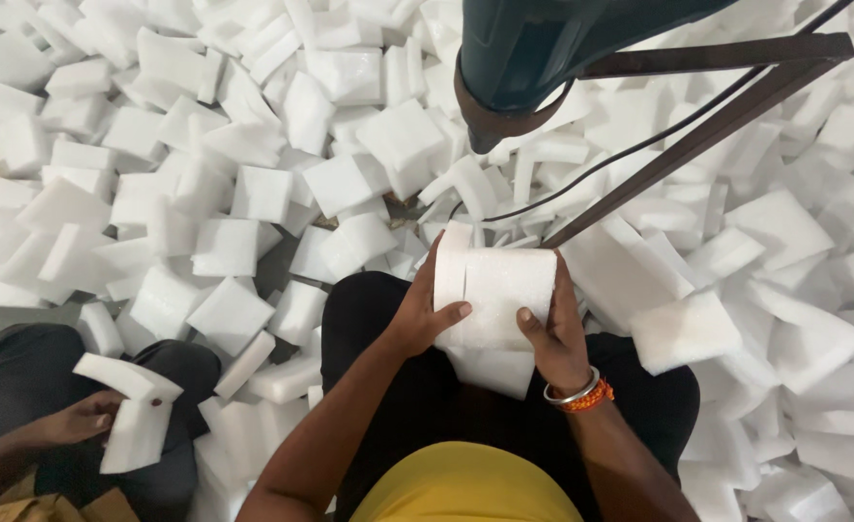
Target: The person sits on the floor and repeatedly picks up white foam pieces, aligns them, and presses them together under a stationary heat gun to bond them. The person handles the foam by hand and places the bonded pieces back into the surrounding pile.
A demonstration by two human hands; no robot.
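White foam blocks point(253, 193) cover the floor edge to edge. Left hand point(417, 314) & right hand point(554, 333) both clamp a foam stack point(494, 290) over the lap; its lower part is hidden. Dark machine point(543, 48) cut off at top. Co-worker's hand point(84, 420) grips another foam piece point(132, 416).

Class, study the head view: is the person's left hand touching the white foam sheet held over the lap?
Touching. The head view shows the left hand with its thumb lying across the white foam sheet, no gap visible; the right hand grips its other edge.
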